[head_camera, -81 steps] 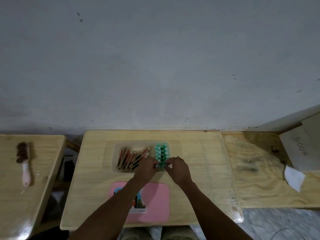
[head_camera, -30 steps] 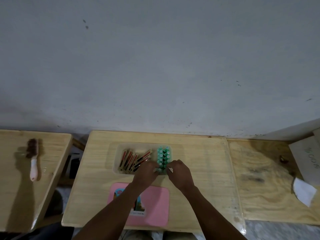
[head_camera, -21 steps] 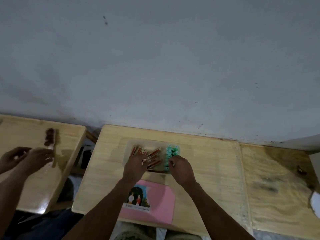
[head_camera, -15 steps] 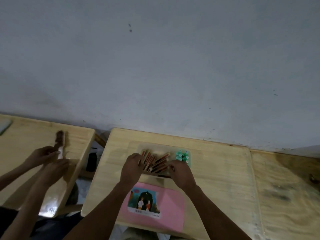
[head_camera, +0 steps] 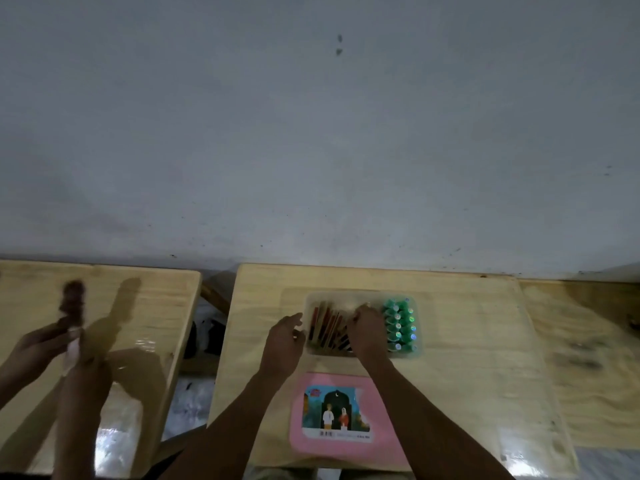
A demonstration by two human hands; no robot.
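On the middle desk (head_camera: 467, 341), in the clear tray (head_camera: 360, 294), our right hand (head_camera: 367, 330) curls its fingers down among the red-brown sticks (head_camera: 325, 329). These lie loose in the tray's left part. Blur hides whether the fingers pinch 1 of them. Our left hand (head_camera: 282, 344) sits just beside the tray's left wall, fingers loosely bent, holding nothing we can see.

We judge the main risk to be on the right. The green vials (head_camera: 400, 323) stand upright in 2 tight rows, touching the back of our right hand, so a sideways lift could knock 1 over and topple its neighbours. The sticks overlap, so pulling 1 may drag others over the low wall. The tray looks light, and with no hand bracing it, it could slide.

There is open desk right of the tray and far of it, up to the wall. Near us the pink card (head_camera: 332, 452) fills the space. To the left the desk edge is close, then a gap, then a 2nd desk (head_camera: 149, 306) where another person's hands (head_camera: 79, 368) work a brush (head_camera: 72, 303)
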